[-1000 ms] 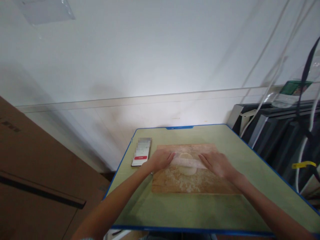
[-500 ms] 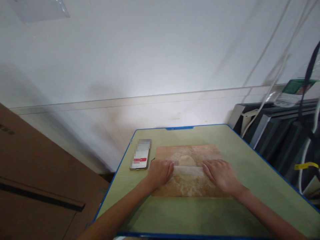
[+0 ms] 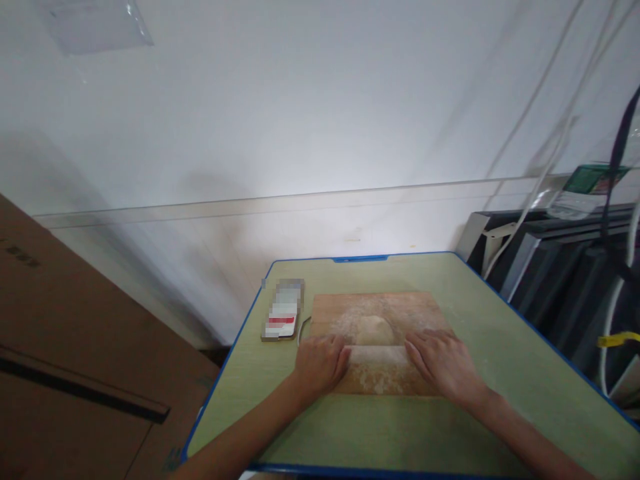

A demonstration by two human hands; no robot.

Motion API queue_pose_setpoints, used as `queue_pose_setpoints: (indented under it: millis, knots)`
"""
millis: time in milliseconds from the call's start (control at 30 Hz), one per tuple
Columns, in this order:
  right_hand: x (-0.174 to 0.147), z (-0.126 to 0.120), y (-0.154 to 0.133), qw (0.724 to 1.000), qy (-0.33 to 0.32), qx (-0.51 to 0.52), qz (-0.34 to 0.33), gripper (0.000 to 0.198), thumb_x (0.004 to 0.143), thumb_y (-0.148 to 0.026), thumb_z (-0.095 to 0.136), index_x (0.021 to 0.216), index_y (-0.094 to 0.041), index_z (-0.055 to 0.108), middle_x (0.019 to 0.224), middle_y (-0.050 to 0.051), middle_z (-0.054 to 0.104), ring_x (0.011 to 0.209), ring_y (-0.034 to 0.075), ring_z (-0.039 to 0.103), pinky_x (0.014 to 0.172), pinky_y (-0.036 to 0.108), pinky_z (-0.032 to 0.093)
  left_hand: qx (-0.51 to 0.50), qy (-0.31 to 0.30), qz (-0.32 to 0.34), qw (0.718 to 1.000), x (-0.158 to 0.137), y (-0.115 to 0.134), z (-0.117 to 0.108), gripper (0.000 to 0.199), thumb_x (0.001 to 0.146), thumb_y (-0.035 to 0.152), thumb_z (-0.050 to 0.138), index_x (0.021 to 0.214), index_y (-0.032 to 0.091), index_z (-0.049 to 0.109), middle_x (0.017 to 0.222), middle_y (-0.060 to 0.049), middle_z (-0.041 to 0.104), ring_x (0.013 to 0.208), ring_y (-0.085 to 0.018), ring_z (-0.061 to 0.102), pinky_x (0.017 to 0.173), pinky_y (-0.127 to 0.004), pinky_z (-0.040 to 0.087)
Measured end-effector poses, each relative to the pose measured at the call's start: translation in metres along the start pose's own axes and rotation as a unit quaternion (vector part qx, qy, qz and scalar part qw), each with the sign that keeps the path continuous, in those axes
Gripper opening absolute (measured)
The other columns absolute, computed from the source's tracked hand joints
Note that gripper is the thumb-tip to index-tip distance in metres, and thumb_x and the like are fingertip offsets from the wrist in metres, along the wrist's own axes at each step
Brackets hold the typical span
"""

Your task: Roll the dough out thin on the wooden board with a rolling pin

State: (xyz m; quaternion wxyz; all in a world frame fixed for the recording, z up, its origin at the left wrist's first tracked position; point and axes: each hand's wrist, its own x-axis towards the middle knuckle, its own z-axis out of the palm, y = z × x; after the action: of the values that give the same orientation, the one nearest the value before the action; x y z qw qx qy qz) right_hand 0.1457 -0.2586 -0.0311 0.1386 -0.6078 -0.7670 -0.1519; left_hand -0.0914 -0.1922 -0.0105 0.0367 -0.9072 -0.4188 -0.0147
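A floury rolling pin (image 3: 379, 355) lies crosswise over a wooden board (image 3: 330, 305). My left hand (image 3: 323, 362) is closed over its left end, and my right hand (image 3: 443, 363) over its right end; both ends are hidden under the fingers. Just beyond the pin, a flattened round of pale dough (image 3: 374, 331) rests on the board, its near edge meeting the pin. Loose flour is spread around the dough and on the near part of the board.
The board sits on a light green table (image 3: 390, 433) with a blue rim. A phone (image 3: 281, 325) lies left of the board, with a thin cable (image 3: 301, 328) beside it. A large cardboard box (image 3: 75, 320) stands at left; dark panels (image 3: 560, 273) and cables are at right.
Both hands have drawn the rolling pin toward me, from the dough's lower part to its near edge. More of the dough now shows. The view has shifted slightly.
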Motion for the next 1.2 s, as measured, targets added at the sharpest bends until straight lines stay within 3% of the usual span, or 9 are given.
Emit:
queue_pose_setpoints:
  millis: [367, 567, 700, 900, 1000, 1067, 1133, 1200]
  knots:
    - [-0.008, -0.002, -0.005, 1.000, -0.020, 0.017, -0.011, 0.040, 0.097, -0.027, 0.028, 0.080, -0.020, 0.064, 0.079, 0.007, 0.069, 0.072, 0.020, 0.063, 0.068, 0.034, 0.044, -0.008, -0.033, -0.013, 0.999, -0.015, 0.008, -0.002, 0.037, 0.094, 0.038, 0.031, 0.097, 0.017, 0.060, 0.088, -0.010, 0.068, 0.084, -0.025, 0.066, 0.069, -0.033, 0.047]
    - [-0.004, 0.000, 0.004, 0.998, -0.057, 0.017, -0.027, 0.035, 0.095, -0.038, 0.037, 0.087, -0.019, 0.065, 0.079, 0.009, 0.070, 0.075, 0.024, 0.065, 0.065, 0.034, 0.044, -0.025, -0.057, -0.011, 0.998, -0.017, 0.009, -0.009, 0.039, 0.092, 0.046, 0.036, 0.102, 0.016, 0.060, 0.092, -0.010, 0.069, 0.086, -0.027, 0.066, 0.070, -0.035, 0.048]
    - [0.004, -0.016, 0.014, 0.981, -0.122, 0.114, -0.094, 0.031, 0.089, -0.045, 0.049, 0.092, -0.019, 0.065, 0.089, 0.009, 0.071, 0.081, 0.024, 0.064, 0.070, 0.033, 0.045, -0.057, -0.087, -0.004, 0.995, -0.016, 0.007, -0.015, 0.035, 0.086, 0.048, 0.049, 0.100, 0.018, 0.061, 0.094, -0.009, 0.070, 0.087, -0.027, 0.066, 0.070, -0.033, 0.047]
    - [0.044, -0.057, 0.036, 0.942, -0.139, 0.281, -0.119, 0.038, 0.096, -0.042, 0.033, 0.081, -0.020, 0.061, 0.083, 0.005, 0.066, 0.076, 0.017, 0.060, 0.069, 0.030, 0.043, -0.127, -0.116, -0.037, 0.984, -0.031, -0.011, -0.039, 0.027, 0.082, 0.043, 0.057, 0.091, 0.019, 0.065, 0.089, -0.006, 0.070, 0.082, -0.024, 0.064, 0.068, -0.029, 0.042]
    - [0.079, -0.052, 0.053, 0.931, -0.122, 0.335, -0.080, 0.037, 0.093, -0.042, 0.038, 0.082, -0.018, 0.063, 0.084, 0.005, 0.067, 0.078, 0.018, 0.060, 0.072, 0.031, 0.045, -0.226, -0.082, -0.071, 0.968, -0.046, -0.033, -0.049, 0.027, 0.081, 0.044, 0.055, 0.082, 0.018, 0.065, 0.080, -0.003, 0.068, 0.075, -0.021, 0.061, 0.067, -0.027, 0.040]
    - [0.099, -0.035, 0.057, 0.902, -0.159, 0.398, -0.059, 0.030, 0.089, -0.040, 0.045, 0.086, -0.017, 0.064, 0.088, 0.005, 0.068, 0.083, 0.018, 0.062, 0.074, 0.031, 0.046, -0.312, -0.044, -0.076, 0.946, -0.053, -0.047, -0.051, 0.029, 0.079, 0.046, 0.054, 0.078, 0.018, 0.064, 0.079, -0.002, 0.067, 0.075, -0.020, 0.059, 0.068, -0.026, 0.041]
    - [0.113, -0.014, 0.051, 0.877, -0.189, 0.437, -0.067, 0.027, 0.084, -0.035, 0.053, 0.100, -0.016, 0.064, 0.100, 0.007, 0.069, 0.089, 0.018, 0.062, 0.080, 0.032, 0.047, -0.390, -0.007, -0.086, 0.917, -0.058, -0.058, -0.050, 0.032, 0.077, 0.049, 0.053, 0.075, 0.018, 0.062, 0.075, -0.001, 0.064, 0.073, -0.018, 0.057, 0.066, -0.025, 0.042]
    - [0.121, 0.001, 0.034, 0.867, -0.225, 0.433, -0.103, 0.039, 0.076, -0.031, 0.063, 0.113, -0.017, 0.062, 0.111, 0.009, 0.067, 0.096, 0.018, 0.062, 0.083, 0.032, 0.047, -0.453, 0.012, -0.112, 0.884, -0.059, -0.065, -0.046, 0.036, 0.074, 0.053, 0.053, 0.075, 0.018, 0.059, 0.064, 0.001, 0.058, 0.063, -0.015, 0.053, 0.057, -0.023, 0.039]
